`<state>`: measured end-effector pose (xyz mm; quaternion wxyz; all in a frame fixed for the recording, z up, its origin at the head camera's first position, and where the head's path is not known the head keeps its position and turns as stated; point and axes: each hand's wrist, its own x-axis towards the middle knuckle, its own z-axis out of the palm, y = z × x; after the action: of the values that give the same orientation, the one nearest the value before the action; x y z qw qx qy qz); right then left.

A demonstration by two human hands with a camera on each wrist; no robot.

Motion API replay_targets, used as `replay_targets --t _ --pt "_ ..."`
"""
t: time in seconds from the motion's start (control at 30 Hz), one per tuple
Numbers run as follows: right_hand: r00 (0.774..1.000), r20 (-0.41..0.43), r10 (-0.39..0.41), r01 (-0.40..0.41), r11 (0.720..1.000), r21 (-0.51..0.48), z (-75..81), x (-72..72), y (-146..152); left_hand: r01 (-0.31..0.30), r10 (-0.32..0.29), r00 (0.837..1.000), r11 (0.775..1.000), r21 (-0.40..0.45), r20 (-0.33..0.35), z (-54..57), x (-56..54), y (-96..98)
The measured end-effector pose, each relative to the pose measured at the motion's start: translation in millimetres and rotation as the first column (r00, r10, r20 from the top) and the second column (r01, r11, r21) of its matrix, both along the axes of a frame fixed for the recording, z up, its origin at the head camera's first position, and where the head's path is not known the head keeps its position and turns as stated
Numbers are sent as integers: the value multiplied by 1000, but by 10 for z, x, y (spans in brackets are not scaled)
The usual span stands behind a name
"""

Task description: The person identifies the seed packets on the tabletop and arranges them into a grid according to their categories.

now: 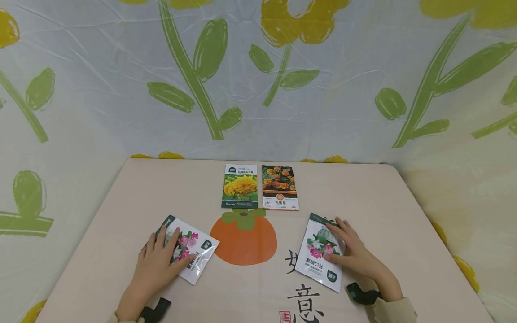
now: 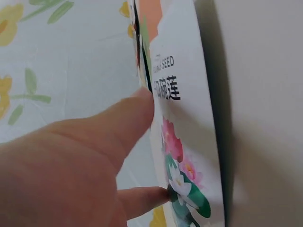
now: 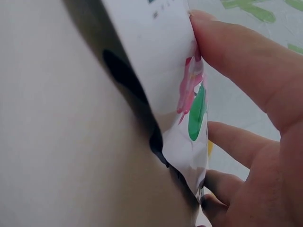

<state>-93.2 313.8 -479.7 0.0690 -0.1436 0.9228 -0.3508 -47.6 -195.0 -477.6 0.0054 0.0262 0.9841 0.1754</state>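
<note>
Two hands at work: the left hand (image 1: 155, 264) on the left packet (image 1: 198, 251), toward the left edge of the worktop (image 1: 194, 184), the right hand (image 1: 357, 253) on the right packet (image 1: 317, 251), toward the right edge. Light, even pressure looks best; that glossy sleeve could crease easily. And the grip? Left fingers spread wide across the print; right spread too, thumb on the face, fingertips at the outer side, nothing clenched.

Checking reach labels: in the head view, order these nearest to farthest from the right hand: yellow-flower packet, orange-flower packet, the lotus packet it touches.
1. Lotus packet: touched by the right hand.
2. Orange-flower packet: farther back, to the left of that hand.
3. Yellow-flower packet: left of the orange-flower one.
</note>
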Motion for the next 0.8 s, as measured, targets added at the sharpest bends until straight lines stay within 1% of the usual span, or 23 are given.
replay_targets --t 0.27,0.5,0.8 --pt "1000 -5 3 -3 1000 -3 -4 1 -2 -25 26 998 1000 -5 53 56 48 74" --pt "1000 -9 5 -5 1000 -6 -6 5 2 -38 39 999 999 -29 37 78 76 122" --pt "1000 -8 3 -3 1000 -2 -9 6 -3 -63 64 998 996 -67 16 55 95 157"
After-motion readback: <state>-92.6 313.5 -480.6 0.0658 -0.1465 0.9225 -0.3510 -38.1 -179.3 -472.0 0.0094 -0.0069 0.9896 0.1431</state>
